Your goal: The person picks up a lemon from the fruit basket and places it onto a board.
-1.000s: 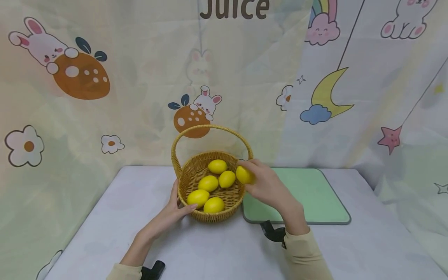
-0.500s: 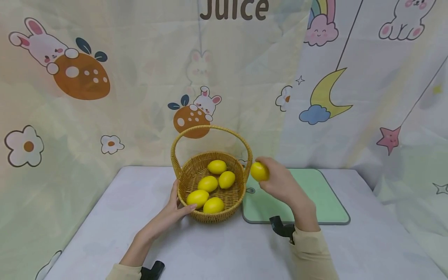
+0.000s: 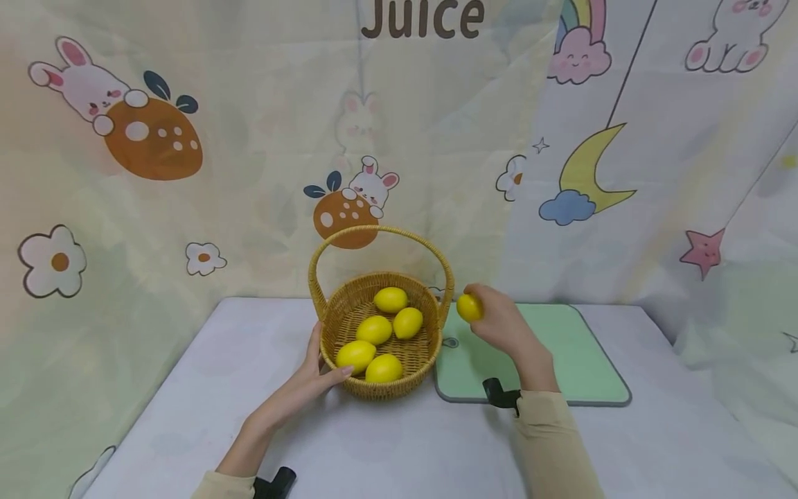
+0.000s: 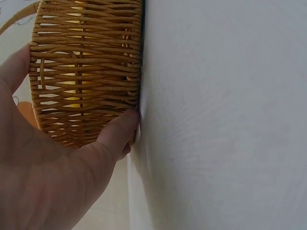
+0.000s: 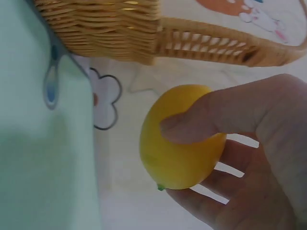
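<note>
A woven basket (image 3: 380,392) with a tall arched handle stands on the table, several yellow lemons (image 3: 375,330) lying inside it. My left hand (image 3: 312,380) grips the basket's left side, thumb at the rim; in the left wrist view, fingers (image 4: 120,132) press low on its wicker wall. Just right of the handle, my right hand (image 3: 503,329) holds one lemon (image 3: 469,308) in the air above the green board. Thumb and fingers pinch that lemon in the right wrist view, its green tip (image 5: 160,187) pointing down.
A pale green cutting board (image 3: 561,378) with a grey edge lies flat to the right of the basket, its hanging hole (image 3: 450,342) near the basket wall. White cloth covers the table (image 3: 386,450). A printed curtain (image 3: 262,173) hangs behind.
My right hand has carried the lemon from the basket's right rim out to the right, over the board. The left hand stays on the basket. The head view has shifted slightly.
</note>
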`<state>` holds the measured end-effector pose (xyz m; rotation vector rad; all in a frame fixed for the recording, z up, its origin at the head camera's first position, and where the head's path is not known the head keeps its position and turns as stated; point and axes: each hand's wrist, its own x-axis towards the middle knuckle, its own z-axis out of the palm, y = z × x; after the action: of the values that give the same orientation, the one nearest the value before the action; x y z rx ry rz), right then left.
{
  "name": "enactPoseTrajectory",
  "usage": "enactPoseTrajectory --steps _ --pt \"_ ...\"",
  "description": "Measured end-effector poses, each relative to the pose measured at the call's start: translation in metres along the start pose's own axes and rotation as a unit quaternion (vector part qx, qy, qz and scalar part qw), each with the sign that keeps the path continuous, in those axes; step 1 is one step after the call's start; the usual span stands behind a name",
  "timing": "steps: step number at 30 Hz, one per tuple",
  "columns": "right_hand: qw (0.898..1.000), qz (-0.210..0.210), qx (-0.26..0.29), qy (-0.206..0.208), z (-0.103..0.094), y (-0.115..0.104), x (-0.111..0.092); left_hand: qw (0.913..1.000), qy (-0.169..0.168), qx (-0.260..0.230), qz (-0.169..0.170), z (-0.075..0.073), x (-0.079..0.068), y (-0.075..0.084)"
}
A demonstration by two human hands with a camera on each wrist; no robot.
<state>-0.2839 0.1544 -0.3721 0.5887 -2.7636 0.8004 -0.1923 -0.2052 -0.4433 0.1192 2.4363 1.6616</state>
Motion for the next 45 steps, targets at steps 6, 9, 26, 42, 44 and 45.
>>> enactPoseTrajectory --steps 6,9,26,42,44,45 --pt "1.0 -0.01 -0.004 0.006 0.018 0.02 0.013 1.0 0.0 -0.002 0.005 0.003 0.003 0.002" --pt "1.0 -0.013 -0.009 0.01 0.026 0.03 0.018 1.0 -0.001 -0.001 0.007 0.004 0.003 0.004" --pt "0.999 0.02 0.007 -0.033 0.047 0.052 0.026 1.0 -0.002 0.003 0.009 0.001 0.001 0.005" --pt "0.999 0.017 0.024 -0.046 0.035 0.041 0.021 1.0 -0.001 0.004 0.006 0.0 -0.001 0.0" --pt "0.999 0.017 0.024 -0.046 0.032 0.04 0.021 1.0 -0.001 0.003 0.006 0.0 -0.001 0.0" --pt "0.998 0.017 0.024 -0.046 0.03 0.04 0.021 1.0 -0.002 0.001 0.007 0.0 -0.001 0.0"
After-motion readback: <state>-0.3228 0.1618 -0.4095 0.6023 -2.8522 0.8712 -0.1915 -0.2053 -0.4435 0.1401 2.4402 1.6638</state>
